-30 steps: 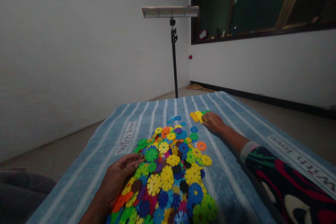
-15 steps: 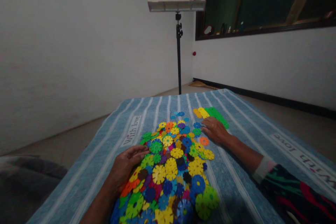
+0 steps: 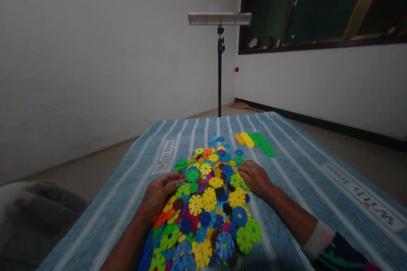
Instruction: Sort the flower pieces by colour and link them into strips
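Observation:
A heap of flat plastic flower discs in many colours lies on a blue striped towel. My left hand rests on the heap's left edge, fingers stretched flat over the discs. My right hand sits at the heap's right edge, fingers curled down onto the discs; what they pinch is hidden. Farther off lies a row of sorted discs, orange, yellow and green, with a few small blue discs beside it.
A light panel on a black stand rises beyond the towel's far edge. White walls meet at the corner; a dark window is upper right. A dark grey cushion lies at lower left.
My right hand has drawn back from the sorted row to the heap's right edge. The left hand stays on the heap. The camera has tilted slightly.

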Demonstrator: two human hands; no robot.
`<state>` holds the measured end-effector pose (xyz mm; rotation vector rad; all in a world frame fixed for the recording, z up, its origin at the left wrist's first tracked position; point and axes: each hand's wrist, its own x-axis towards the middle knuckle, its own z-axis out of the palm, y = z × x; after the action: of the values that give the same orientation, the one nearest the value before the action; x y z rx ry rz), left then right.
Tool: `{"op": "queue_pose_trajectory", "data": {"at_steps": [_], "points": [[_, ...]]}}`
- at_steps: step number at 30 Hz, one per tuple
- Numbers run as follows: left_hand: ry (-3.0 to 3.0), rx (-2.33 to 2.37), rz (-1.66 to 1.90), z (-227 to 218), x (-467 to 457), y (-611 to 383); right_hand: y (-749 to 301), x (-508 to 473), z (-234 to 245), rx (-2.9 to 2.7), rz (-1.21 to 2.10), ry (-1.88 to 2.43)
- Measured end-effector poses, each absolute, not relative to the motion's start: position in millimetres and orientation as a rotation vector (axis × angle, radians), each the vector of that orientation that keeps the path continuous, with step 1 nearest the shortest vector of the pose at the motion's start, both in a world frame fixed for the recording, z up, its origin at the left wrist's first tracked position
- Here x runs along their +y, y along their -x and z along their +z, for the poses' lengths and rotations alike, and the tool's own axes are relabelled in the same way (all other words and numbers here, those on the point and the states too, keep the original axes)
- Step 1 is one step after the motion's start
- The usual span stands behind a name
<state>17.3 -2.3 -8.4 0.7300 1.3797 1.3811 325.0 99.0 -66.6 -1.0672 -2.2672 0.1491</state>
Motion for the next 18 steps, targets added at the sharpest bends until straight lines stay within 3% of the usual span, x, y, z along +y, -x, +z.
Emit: {"op": "queue_pose_trajectory", "data": {"at_steps": [18], "points": [[-0.764, 1.418, 1.372, -6.3, -3.5, -19.9, -331.2, 88.6, -77.4, -2.203, 0.289, 0.999]]}}
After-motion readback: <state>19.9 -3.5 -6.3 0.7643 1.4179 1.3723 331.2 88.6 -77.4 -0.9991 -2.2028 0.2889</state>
